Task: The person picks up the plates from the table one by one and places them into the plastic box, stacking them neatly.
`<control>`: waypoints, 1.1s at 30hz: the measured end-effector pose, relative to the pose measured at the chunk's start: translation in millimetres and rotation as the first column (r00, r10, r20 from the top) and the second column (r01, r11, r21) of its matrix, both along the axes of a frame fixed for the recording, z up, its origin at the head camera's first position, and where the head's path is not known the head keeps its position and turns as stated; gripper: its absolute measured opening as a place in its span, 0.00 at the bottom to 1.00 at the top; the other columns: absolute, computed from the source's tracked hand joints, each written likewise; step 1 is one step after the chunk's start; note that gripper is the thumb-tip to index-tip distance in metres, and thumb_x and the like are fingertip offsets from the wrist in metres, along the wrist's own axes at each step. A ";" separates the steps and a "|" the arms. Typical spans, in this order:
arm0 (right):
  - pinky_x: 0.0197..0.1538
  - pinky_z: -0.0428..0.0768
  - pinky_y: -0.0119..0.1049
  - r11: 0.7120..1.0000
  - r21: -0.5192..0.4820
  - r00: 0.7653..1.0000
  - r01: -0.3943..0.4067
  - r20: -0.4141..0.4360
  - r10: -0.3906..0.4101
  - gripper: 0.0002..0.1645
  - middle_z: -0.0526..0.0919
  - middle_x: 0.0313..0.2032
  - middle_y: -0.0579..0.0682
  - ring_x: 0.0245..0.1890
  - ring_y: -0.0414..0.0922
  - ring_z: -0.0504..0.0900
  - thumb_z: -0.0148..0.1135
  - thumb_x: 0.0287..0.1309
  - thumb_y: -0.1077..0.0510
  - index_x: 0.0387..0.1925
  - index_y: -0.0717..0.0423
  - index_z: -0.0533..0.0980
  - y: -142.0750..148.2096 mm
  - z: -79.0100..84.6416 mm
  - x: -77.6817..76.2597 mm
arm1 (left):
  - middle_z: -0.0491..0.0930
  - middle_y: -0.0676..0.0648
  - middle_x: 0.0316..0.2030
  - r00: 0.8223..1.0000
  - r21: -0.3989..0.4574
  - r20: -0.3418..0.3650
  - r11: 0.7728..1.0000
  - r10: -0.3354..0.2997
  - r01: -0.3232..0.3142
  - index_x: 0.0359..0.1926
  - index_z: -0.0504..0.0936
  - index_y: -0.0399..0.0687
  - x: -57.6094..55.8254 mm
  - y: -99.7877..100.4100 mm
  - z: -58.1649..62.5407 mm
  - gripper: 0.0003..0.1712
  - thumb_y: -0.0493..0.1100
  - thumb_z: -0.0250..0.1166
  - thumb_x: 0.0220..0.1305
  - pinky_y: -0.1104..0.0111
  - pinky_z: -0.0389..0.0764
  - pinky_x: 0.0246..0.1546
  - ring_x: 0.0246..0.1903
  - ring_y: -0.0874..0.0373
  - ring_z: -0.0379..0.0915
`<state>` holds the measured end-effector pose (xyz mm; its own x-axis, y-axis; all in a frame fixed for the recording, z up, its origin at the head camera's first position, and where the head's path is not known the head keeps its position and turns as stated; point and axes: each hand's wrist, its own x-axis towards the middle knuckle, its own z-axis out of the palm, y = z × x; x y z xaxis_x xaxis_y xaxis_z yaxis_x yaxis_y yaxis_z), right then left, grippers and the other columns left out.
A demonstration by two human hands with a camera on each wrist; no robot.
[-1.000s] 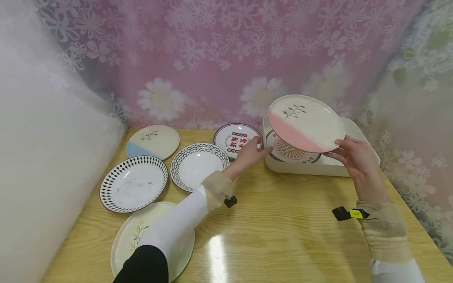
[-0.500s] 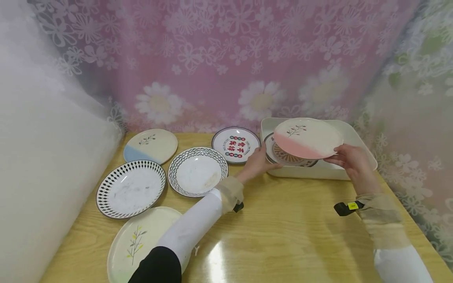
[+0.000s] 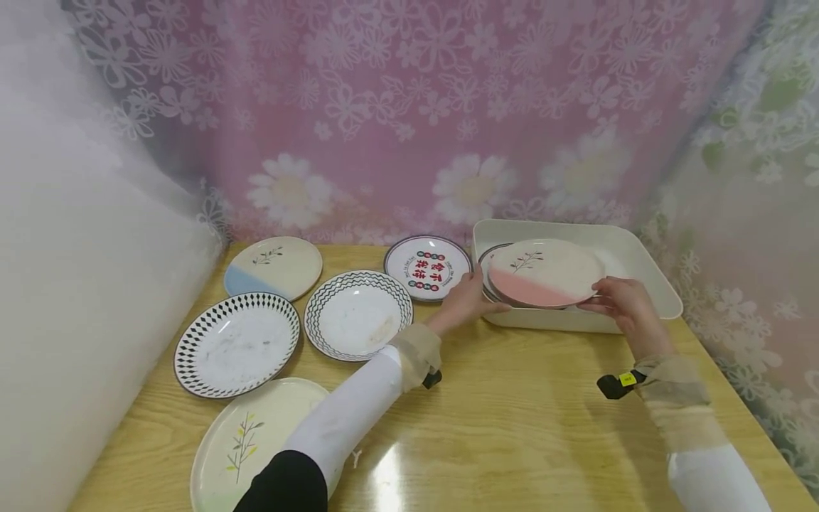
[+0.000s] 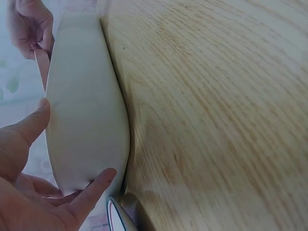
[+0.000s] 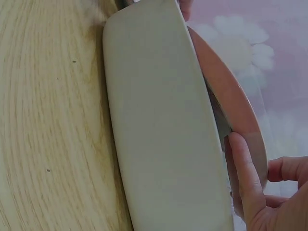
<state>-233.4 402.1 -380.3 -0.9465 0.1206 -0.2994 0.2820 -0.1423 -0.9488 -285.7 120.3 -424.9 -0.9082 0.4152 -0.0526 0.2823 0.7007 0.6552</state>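
At the right end of a round cream-and-pink plate (image 3: 547, 274) with a twig print, my right hand (image 3: 623, 306) pinches the rim between thumb and fingers. The plate lies inside a cream rectangular bin (image 3: 555, 319), slightly tilted, over a dark-rimmed patterned plate (image 3: 484, 269) that it mostly covers. In the right wrist view the pink plate's edge (image 5: 231, 86) rises above the bin's front wall. My left hand (image 3: 463, 302) touches the bin's front left corner. In the left wrist view its thumb rests at the rim and its straight fingers lie along the end wall.
Left of the bin lie a plate with red characters (image 3: 427, 268), a wavy-rimmed plate (image 3: 358, 313), a diamond-rimmed plate (image 3: 237, 345), a cream-and-blue plate (image 3: 288, 267) and a cream twig plate (image 3: 217, 455). A floral curtain (image 3: 384, 142) hangs behind the wooden table (image 3: 499, 412).
My right hand has lowered the cream-and-pink plate into the bin, over the patterned plate, and it lies flatter. My left hand has shifted slightly down at the bin's corner.
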 end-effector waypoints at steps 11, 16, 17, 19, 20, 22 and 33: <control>0.41 0.88 0.35 0.996 0.045 0.997 -0.081 0.003 0.081 0.12 0.78 0.33 0.46 0.30 0.42 0.87 0.46 0.73 0.69 0.54 0.69 0.64 3.6 -13.1 -2.5 | 0.62 0.35 0.73 0.999 -0.024 -0.035 1.000 -0.011 0.011 0.80 0.44 0.38 2.1 2.2 -1.4 0.67 0.67 0.72 0.57 0.58 0.78 0.61 0.65 0.44 0.70; 0.41 0.87 0.32 0.963 0.225 0.989 -0.146 0.031 0.143 0.20 0.76 0.37 0.48 0.30 0.37 0.87 0.45 0.73 0.67 0.60 0.77 0.60 6.0 -12.7 -6.4 | 0.62 0.36 0.73 0.999 -0.006 -0.031 1.000 -0.015 0.015 0.81 0.43 0.40 2.6 1.4 -1.9 0.67 0.67 0.72 0.57 0.59 0.79 0.60 0.65 0.45 0.71; 0.42 0.87 0.32 0.945 0.284 0.987 -0.161 0.044 0.155 0.21 0.75 0.39 0.51 0.29 0.35 0.86 0.45 0.73 0.67 0.60 0.79 0.59 5.7 -12.8 -7.9 | 0.62 0.36 0.73 0.999 0.000 -0.030 1.000 -0.017 0.017 0.81 0.43 0.40 2.7 1.1 -2.1 0.67 0.67 0.72 0.58 0.59 0.79 0.60 0.65 0.45 0.70; 0.48 0.86 0.35 0.877 0.430 0.977 -0.215 0.091 0.194 0.29 0.74 0.47 0.68 0.28 0.30 0.84 0.45 0.74 0.64 0.65 0.85 0.55 4.9 -12.3 -10.1 | 0.63 0.36 0.72 0.999 0.016 -0.029 1.000 -0.020 0.021 0.81 0.43 0.41 3.2 0.4 -3.1 0.66 0.66 0.72 0.58 0.58 0.79 0.59 0.65 0.45 0.71; 0.54 0.85 0.40 0.841 0.484 0.970 -0.242 0.115 0.213 0.32 0.70 0.52 0.76 0.28 0.28 0.83 0.45 0.75 0.63 0.66 0.87 0.52 4.4 -12.2 -11.3 | 0.62 0.36 0.72 0.999 0.019 -0.029 1.000 -0.020 0.020 0.81 0.43 0.41 3.3 0.1 -3.6 0.66 0.66 0.72 0.58 0.58 0.79 0.59 0.65 0.45 0.71; 0.64 0.77 0.49 0.757 0.584 0.956 -0.292 0.164 0.243 0.38 0.59 0.63 0.85 0.28 0.25 0.82 0.45 0.76 0.60 0.70 0.87 0.46 3.2 -12.0 -13.8 | 0.63 0.36 0.72 0.999 0.020 -0.032 1.000 -0.019 0.020 0.81 0.43 0.42 3.6 -0.2 -4.1 0.66 0.66 0.72 0.58 0.58 0.79 0.58 0.64 0.45 0.71; 0.66 0.66 0.67 0.502 0.756 0.892 -0.421 0.244 0.380 0.28 0.60 0.61 0.84 0.61 0.74 0.70 0.45 0.78 0.55 0.56 0.84 0.63 2.6 -15.4 -24.6 | 0.65 0.34 0.70 0.998 -0.008 -0.061 1.000 -0.007 0.006 0.80 0.44 0.39 3.8 -0.5 -0.6 0.66 0.66 0.71 0.58 0.59 0.82 0.53 0.59 0.44 0.75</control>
<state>-258.0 404.7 -395.7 -0.9444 -0.0666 -0.3220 0.1554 0.7727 -0.6154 -281.9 119.8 -425.5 -0.9071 0.4210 -0.0008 0.3260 0.7037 0.6312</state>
